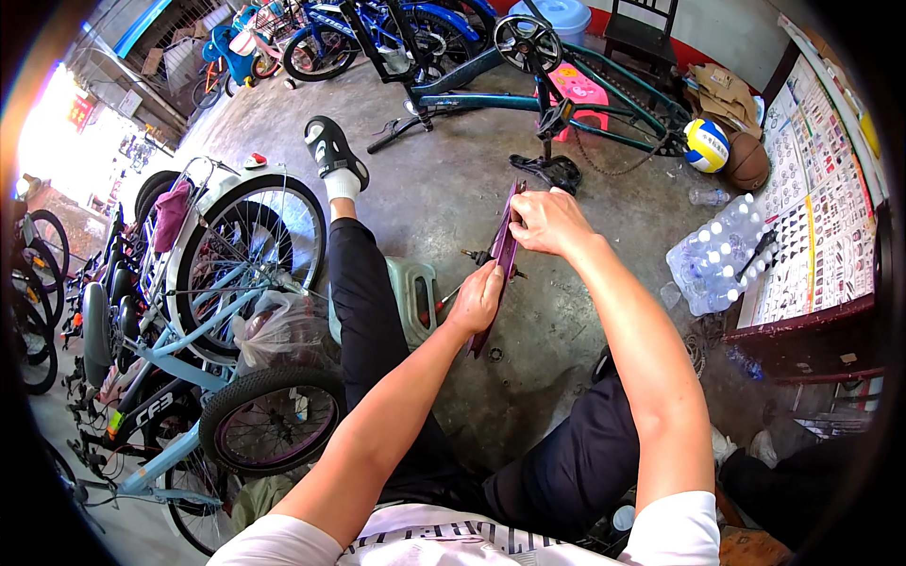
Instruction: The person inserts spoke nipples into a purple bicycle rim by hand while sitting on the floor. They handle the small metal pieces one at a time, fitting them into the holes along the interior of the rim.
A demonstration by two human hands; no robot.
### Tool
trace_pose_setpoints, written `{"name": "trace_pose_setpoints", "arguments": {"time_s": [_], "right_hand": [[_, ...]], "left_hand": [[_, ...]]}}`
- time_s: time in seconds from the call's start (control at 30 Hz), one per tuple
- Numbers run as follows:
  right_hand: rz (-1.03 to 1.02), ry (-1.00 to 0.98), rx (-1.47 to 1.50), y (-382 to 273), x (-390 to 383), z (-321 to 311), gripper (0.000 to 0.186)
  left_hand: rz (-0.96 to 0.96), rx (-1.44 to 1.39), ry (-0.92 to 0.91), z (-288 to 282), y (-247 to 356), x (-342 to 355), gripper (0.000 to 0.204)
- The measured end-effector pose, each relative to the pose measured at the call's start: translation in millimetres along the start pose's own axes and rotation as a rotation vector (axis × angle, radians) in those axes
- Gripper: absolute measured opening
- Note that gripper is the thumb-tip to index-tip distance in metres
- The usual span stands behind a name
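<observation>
A small purple bicycle wheel rim (507, 247) without a tyre is held upright between my legs, seen almost edge-on. Its black hub axle (479, 256) sticks out on both sides. My right hand (549, 223) is closed around the far upper part of the rim. Lower and nearer to me, my left hand (477, 299) grips it beside the hub, fingers partly hidden. Just left of the wheel stands a pale green plastic container (412, 294) with an open top. A small dark ring-shaped part (495, 355) lies on the floor below the rim.
An upturned teal bicycle frame (491, 101) stands ahead, near a pink stool (580, 94). Parked bicycles and a loose tyred wheel (274, 420) crowd the left. Bottled water (722, 255), a volleyball (706, 146) and a basketball (746, 160) are on the right. Another person's dark-clothed leg (783, 491) shows at lower right.
</observation>
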State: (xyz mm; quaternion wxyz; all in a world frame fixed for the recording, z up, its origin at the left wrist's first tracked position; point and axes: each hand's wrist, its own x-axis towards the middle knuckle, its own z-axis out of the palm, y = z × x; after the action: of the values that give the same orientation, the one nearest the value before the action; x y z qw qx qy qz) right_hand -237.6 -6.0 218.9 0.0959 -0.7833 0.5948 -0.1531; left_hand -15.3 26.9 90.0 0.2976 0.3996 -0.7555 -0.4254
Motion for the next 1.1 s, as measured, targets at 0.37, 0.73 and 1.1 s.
{"name": "trace_pose_setpoints", "arguments": {"time_s": [0.37,0.73,1.1], "right_hand": [[0.141,-0.038,0.218,-4,1,-8,0.022],[0.165,0.028,0.264,-16,0,-3,0.014],[0.163,0.142,0.311,-23,5,11,0.023]], "left_hand": [[-0.028,-0.064,0.017,-4,26,1,0.043],[-0.049,-0.052,0.063,-13,49,-7,0.044],[-0.017,-0.112,0.095,-12,45,-8,0.042]]}}
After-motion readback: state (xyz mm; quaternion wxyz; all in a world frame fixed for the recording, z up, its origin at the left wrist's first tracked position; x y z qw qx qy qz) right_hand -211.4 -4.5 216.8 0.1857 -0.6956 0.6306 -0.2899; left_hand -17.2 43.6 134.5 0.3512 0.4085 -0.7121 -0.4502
